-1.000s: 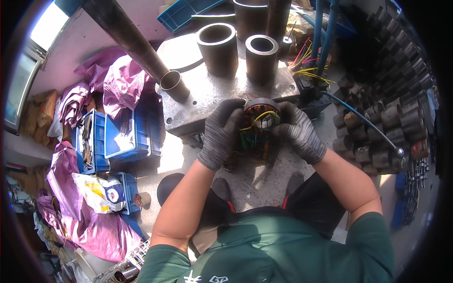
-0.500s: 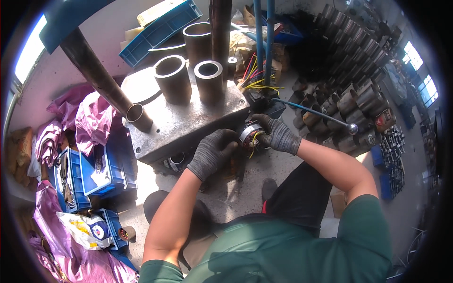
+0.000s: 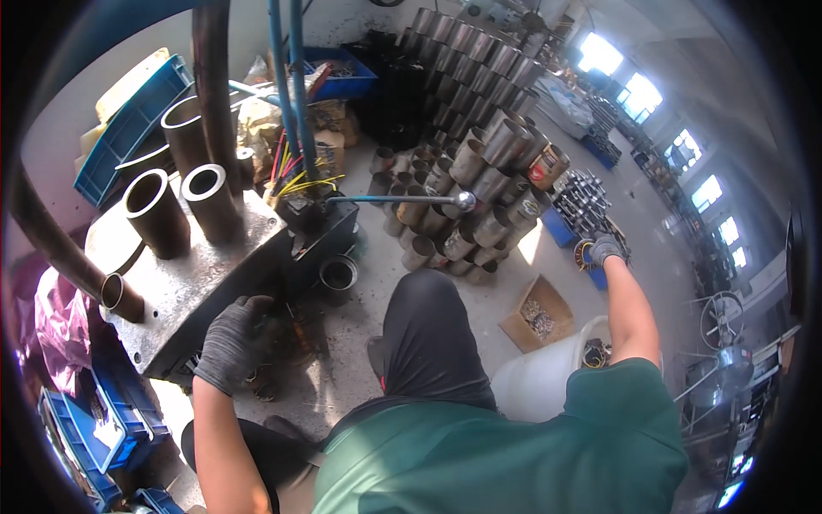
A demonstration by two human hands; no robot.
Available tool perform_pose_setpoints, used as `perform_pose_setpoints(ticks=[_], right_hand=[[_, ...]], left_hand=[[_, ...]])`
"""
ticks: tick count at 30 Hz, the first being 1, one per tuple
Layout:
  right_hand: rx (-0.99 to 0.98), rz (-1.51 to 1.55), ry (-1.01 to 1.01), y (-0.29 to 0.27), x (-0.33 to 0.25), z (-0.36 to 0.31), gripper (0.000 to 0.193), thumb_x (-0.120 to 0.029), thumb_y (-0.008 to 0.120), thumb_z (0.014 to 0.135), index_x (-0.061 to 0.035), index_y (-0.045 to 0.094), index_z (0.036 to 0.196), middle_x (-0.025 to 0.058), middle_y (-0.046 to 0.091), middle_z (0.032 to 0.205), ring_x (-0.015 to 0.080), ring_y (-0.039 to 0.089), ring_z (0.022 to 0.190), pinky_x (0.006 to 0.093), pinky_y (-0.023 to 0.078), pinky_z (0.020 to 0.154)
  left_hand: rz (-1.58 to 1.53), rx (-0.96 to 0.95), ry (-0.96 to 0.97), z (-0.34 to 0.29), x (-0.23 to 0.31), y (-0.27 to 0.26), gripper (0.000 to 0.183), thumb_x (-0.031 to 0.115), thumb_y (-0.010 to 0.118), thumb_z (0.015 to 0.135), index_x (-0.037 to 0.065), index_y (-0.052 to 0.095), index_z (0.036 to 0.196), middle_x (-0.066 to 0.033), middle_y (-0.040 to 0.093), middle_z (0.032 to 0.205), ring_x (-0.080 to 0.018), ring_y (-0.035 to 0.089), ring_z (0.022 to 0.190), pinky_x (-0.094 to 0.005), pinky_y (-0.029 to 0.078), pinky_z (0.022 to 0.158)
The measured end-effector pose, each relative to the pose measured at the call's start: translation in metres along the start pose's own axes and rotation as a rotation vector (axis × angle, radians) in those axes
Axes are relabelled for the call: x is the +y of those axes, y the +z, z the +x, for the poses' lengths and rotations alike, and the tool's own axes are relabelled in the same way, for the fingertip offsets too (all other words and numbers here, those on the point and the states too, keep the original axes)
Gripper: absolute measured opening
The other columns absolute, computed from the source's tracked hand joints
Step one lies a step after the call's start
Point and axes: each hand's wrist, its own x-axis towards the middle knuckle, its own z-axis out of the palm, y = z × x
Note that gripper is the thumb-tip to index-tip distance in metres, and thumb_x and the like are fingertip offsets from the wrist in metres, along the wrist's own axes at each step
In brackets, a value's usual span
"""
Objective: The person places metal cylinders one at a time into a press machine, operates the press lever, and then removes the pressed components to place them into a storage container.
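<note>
Out at the right, my right hand [image 3: 606,248], in a grey glove, is closed on a motor stator [image 3: 585,254], a small ring with yellowish windings. The stator is held beside a blue bin of metal shafts [image 3: 584,201]. My left hand [image 3: 229,344], also gloved, hovers by the front edge of a heavy steel press table [image 3: 210,270]. Its fingers are loosely bent and apart, and nothing shows in them. Thick steel tubes [image 3: 157,214] stand upright on the table.
A blue lever with a ball end [image 3: 462,200] juts right from the press. Stacked metal cylinders [image 3: 492,227] fill the floor beyond. Near my right arm are a white bucket [image 3: 535,377] and a cardboard box of small parts [image 3: 538,319]. Blue crates [image 3: 120,411] sit at left.
My view has turned right. My right hand has moved away from the press to the far right, taking the stator with it. The hands are now wide apart; my left stays near the table edge.
</note>
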Motion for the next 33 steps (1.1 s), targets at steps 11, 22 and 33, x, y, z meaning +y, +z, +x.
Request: perform_pose_setpoints(ticks=[11,22,33], right_hand=[[-0.263,0.471,0.729,0.113,0.181,-0.160,0.022,-0.015,0.070,0.086,0.0033,0.077,0.095,0.0193,0.075,0.083,0.0292,0.076,0.069,0.0430,0.061,0.061],[-0.547,0.714,0.450,0.122,0.158,-0.164,0.028,-0.020,0.076,0.083,-0.0016,0.076,0.105,0.0143,0.076,0.085,0.0258,0.074,0.063,0.0400,0.063,0.058],[-0.595,0.094,0.033,-0.016,0.048,-0.025,0.033,-0.033,0.067,0.091,-0.0024,0.079,0.095,0.0156,0.079,0.098,0.0272,0.075,0.084,0.0442,0.060,0.077]], left_hand=[[-0.254,-0.147,-0.157,-0.006,-0.028,0.031,0.037,-0.001,0.066,0.093,0.003,0.064,0.129,-0.0138,0.071,0.113,-0.0248,0.068,0.105,-0.0351,0.054,0.094],[-0.266,-0.248,-0.393,-0.015,-0.066,0.042,0.030,-0.001,0.063,0.095,0.000,0.064,0.125,-0.0107,0.072,0.111,-0.0191,0.066,0.104,-0.0320,0.052,0.095],[-0.103,-0.052,-0.283,-0.033,-0.072,0.022,0.034,0.008,0.070,0.092,0.001,0.066,0.125,-0.0183,0.073,0.110,-0.0315,0.070,0.105,-0.0390,0.055,0.093]])
